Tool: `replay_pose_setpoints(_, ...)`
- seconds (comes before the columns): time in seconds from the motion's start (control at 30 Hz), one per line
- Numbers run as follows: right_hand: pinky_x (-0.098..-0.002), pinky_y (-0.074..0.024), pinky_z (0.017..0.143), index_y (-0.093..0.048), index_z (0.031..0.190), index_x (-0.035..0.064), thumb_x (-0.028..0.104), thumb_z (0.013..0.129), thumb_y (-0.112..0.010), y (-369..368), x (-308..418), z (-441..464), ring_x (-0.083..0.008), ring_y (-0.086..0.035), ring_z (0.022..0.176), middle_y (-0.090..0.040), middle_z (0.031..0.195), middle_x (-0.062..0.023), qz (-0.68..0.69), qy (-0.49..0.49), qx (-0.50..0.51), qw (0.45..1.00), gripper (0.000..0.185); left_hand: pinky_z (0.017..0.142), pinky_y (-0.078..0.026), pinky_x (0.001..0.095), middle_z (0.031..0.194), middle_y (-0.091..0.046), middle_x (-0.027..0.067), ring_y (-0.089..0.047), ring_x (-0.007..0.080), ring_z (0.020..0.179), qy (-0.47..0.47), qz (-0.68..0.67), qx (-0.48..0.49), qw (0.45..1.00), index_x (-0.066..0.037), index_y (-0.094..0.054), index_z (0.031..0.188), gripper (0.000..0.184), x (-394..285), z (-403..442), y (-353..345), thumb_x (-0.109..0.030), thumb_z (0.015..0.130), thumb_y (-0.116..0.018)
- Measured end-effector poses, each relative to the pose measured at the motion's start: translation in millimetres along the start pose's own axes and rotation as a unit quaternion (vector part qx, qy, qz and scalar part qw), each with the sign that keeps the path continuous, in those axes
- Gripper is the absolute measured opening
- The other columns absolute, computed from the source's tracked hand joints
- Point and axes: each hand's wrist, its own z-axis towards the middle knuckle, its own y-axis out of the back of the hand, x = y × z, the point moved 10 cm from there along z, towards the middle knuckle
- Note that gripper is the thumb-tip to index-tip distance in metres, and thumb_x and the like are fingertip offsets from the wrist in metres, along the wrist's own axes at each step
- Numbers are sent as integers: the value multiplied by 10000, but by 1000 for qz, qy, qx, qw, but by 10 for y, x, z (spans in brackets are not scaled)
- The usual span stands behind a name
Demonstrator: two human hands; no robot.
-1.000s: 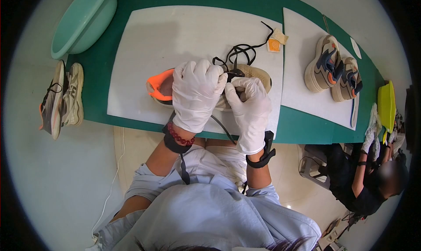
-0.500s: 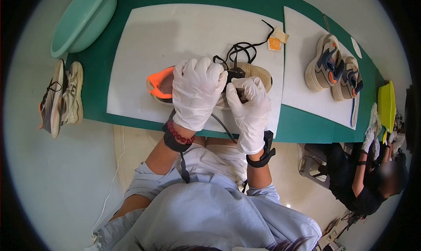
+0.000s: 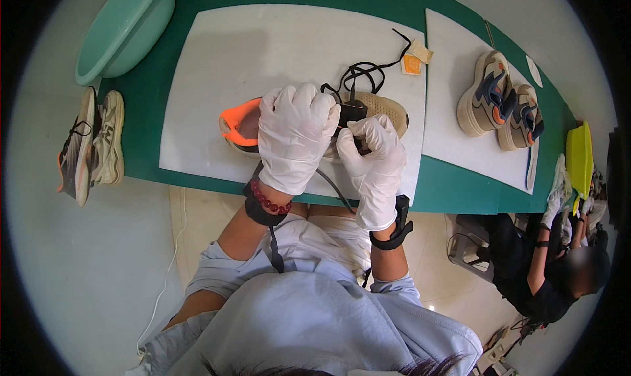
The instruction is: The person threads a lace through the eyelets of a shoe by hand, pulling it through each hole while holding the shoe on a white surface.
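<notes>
A sneaker [image 3: 383, 108] with an orange heel collar and a beige mesh toe lies on the white mat, toe to the right. My gloved left hand [image 3: 296, 136] is closed over its middle, fingers curled down on the upper and hiding much of it. Beside it, my gloved right hand [image 3: 373, 169] is closed in a pinch at the near side of the dark lacing area. The pinched part is mostly hidden, but it looks like the lace. A long black shoelace [image 3: 365, 70] trails loosely from the shoe across the mat behind it.
An orange-and-cream packet [image 3: 411, 64] lies behind the toe. Another pair of sneakers [image 3: 488, 100] stands on the right mat [image 3: 453, 67]. At the left edge are a further pair of shoes [image 3: 108, 139] and a green basin [image 3: 121, 37]. A co-worker [image 3: 526, 264] sits at far right near a yellow basin [image 3: 578, 159].
Almost nothing differs. The fingers of my right hand have shifted very slightly to the left; my left hand stays over the shoe.
</notes>
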Motion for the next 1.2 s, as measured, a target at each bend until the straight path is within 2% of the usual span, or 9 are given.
replay_pose_setpoints(0.13, -376, -505, 641, -677, 838, 54, 71, 841, -794, 3, 32, 4, -272, -621, 678, -599, 764, -103, -18, 14, -1, 1000, 118, 849, -458, 429, 852, -550, 24, -583, 267, 854, 1, -2, 2, 1000, -169, -688, 946, 197, 7, -2, 3, -258, 871, -846)
replay_pose_setpoints(0.23, -355, -507, 638, -705, 872, 48, 112, 870, -820, 4, 31, 2, -232, -620, 673, -623, 782, -87, -29, 10, 9, 999, 131, 856, -459, 427, 861, -561, 20, -585, 264, 859, 6, -3, 7, 1000, -173, -696, 956, 194, 6, -3, 5, -259, 870, -847)
replay_pose_setpoints(0.43, -305, -525, 662, -764, 1025, 33, 227, 924, -862, 34, -199, -1, -160, -635, 708, -701, 909, -73, 86, -68, -15, 994, 239, 867, -461, 428, 875, -581, 14, -588, 262, 867, -1, 2, 3, 1000, -182, -709, 973, 193, -9, -3, 11, -264, 867, -848)
replay_pose_setpoints(0.53, -304, -525, 666, -770, 1043, 37, 205, 914, -857, 20, -49, 24, -172, -644, 714, -708, 921, -77, 10, -43, 5, 999, 229, 869, -461, 429, 871, -579, 15, -588, 264, 873, -1, 2, 4, 1000, -182, -715, 981, 186, -5, -6, 7, -262, 871, -843)
replay_pose_setpoints(0.83, -327, -522, 664, -772, 975, 45, 173, 908, -824, -10, -112, 15, -205, -651, 700, -687, 879, -88, 17, -78, 18, 997, 154, 865, -462, 438, 863, -576, 19, -587, 268, 870, 0, -7, 1, 1000, -179, -721, 979, 167, -5, -12, 17, -255, 881, -833)
replay_pose_setpoints(1.2, -324, -512, 635, -749, 936, 38, 94, 866, -807, -2, -78, -17, -186, -627, 662, -664, 833, -77, 26, -28, 6, 999, 107, 868, -466, 440, 869, -591, 15, -588, 266, 882, 4, 9, 8, 1000, -178, -720, 962, 169, 2, -18, -18, -264, 877, -838)
